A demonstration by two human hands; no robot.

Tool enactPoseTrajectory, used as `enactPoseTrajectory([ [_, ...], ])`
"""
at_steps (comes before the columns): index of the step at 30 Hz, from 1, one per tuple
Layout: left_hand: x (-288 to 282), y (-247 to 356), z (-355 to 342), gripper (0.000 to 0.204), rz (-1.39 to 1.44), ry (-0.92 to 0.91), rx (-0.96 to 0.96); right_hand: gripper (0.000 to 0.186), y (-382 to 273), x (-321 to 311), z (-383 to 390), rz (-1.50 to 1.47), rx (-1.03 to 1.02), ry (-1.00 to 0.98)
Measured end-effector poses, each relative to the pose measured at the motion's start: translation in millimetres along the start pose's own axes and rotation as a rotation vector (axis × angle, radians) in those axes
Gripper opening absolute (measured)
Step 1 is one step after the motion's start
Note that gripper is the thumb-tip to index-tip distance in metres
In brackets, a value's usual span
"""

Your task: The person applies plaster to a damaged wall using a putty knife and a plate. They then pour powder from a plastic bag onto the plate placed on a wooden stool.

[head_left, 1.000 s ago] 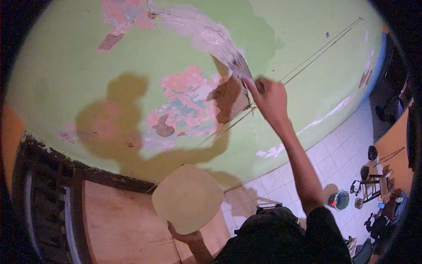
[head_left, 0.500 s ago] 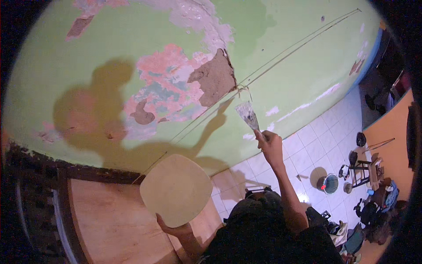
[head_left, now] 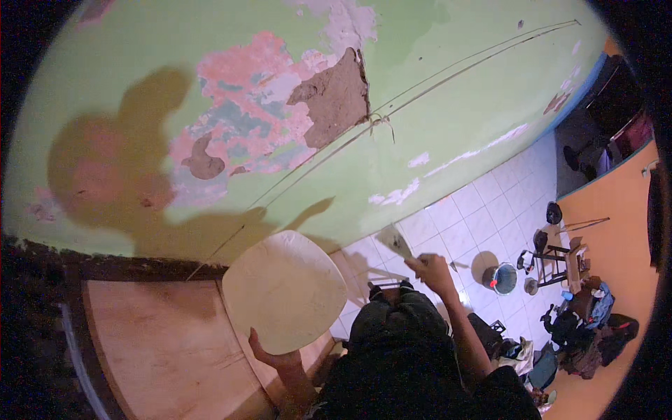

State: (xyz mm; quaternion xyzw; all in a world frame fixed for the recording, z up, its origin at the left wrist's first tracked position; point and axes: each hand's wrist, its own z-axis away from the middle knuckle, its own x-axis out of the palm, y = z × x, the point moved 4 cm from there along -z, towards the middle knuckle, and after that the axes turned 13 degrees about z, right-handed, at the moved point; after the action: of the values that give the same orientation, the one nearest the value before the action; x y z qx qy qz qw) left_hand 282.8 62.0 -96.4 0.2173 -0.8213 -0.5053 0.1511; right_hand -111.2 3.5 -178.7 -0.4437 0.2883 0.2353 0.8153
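My left hand (head_left: 278,355) grips the lower edge of a pale, rounded-square board (head_left: 285,294), its thumb lying on the front face. Most of its fingers are hidden behind the board. In my right hand (head_left: 435,274) is a putty knife (head_left: 396,241), its broad blade smeared with pale stuff and pointing up and left. The blade stands apart from the green wall (head_left: 448,119), over the tiled floor in the view. On that wall, peeling pink and blue-grey paint (head_left: 241,105) surrounds a bare brown patch (head_left: 339,98). A fresh-looking pale smear (head_left: 350,24) runs above the patch.
Cables (head_left: 483,59) run slantwise along the wall and meet in a tied knot. Below my left hand is a wooden panel (head_left: 168,336) with a dark frame. On the tiled floor (head_left: 483,199) stand a bucket (head_left: 501,279), a small stool (head_left: 553,262) and heaped clothes (head_left: 588,329).
My right hand has drawn the putty knife down, away from the wall. The board has shifted slightly up and right in the view, and the view itself has tilted lower.
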Motion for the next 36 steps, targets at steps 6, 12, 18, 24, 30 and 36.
enactPoseTrajectory([
  [6, 4, -7, -12, 0.052, -0.288, -0.179, 0.493, 0.046, 59, 36, 46, 0.085, 0.069, -0.062],
  [12, 4, -44, -28, 0.061, -0.128, -0.399, 0.288, 0.042, 105, 40, 66, -0.005, 0.196, 0.038],
  [18, 66, -29, -33, 0.045, 0.800, 0.009, -0.869, 0.043, 97, 8, 102, -0.250, 0.351, 0.074],
  [24, 92, -20, -24, 0.055, 0.835, -0.169, -0.855, 0.045, 118, 17, 117, -0.350, 0.394, 0.081],
  [30, 137, -2, -15, 0.055, 0.946, -0.274, -0.936, 0.045, 139, 24, 121, -0.424, 0.277, 0.155],
  [36, 196, -8, 2, 0.055, 0.734, -0.217, -0.930, 0.044, 186, 7, 143, -0.542, 0.442, 0.204],
])
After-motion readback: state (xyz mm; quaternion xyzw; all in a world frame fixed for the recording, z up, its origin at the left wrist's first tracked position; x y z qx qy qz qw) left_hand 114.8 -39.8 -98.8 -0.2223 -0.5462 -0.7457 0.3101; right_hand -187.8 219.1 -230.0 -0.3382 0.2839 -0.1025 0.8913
